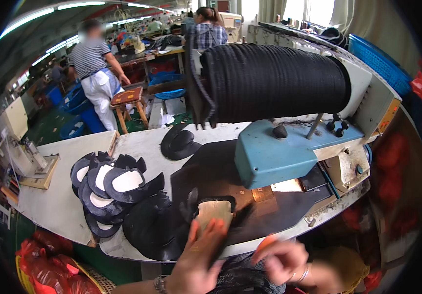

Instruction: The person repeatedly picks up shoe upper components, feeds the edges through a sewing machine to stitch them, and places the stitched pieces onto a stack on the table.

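Observation:
At the near edge of the sewing machine bed, my left hand [199, 257] grips a black shoe upper piece [230, 199] with a tan middle, its fingers lying over the tan part. My right hand [284, 259] is to the right, above my lap, blurred, fingers loosely bent and thumb apart; I see nothing in it. Orange covers show on fingertips of both hands. Left of the held piece lies a dark heap of black shoe pieces [150, 228]. Beyond it are several overlapping black uppers with white linings [125, 181].
A blue sewing machine head [274, 154] stands over the bed, with a large black roll [279, 81] above it. A curved black piece [179, 142] lies behind the bed. Red bags [49, 262] fill a basket at lower left. One person stands near a stool [127, 96]; another sits farther back.

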{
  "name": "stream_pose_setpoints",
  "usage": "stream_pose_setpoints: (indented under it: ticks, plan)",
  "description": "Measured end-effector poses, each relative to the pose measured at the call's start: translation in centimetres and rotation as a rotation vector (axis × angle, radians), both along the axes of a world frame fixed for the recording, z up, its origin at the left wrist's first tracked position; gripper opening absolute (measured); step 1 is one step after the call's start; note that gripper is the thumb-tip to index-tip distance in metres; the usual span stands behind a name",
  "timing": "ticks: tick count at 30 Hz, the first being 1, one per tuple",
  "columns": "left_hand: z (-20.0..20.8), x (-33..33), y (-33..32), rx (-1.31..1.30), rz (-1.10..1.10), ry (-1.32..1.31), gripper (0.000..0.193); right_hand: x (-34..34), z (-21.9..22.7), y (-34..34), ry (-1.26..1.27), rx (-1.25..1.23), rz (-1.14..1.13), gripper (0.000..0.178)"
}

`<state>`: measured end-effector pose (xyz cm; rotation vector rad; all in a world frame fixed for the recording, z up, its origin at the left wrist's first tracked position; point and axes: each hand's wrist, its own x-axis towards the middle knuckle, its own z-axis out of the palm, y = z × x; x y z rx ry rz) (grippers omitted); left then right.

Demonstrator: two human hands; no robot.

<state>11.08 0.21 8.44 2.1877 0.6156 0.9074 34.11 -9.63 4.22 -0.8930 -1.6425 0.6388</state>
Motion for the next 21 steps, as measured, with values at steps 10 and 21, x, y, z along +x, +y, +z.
stream_pose_setpoints:
  ticks: [10, 21]
  plan:
    - [-7.0, -7.7, -3.6, -0.922, 0.394, -0.869, 0.032, -9.7, -1.5, 8.0, 1.178, -0.960, 0.147, 0.032]
    - [-8.7, -11.3, -1.8, -0.590, 0.607, -0.423, 0.038, -11.1, -3.9, 8.6, 1.163, -1.000, -0.045, 0.026]
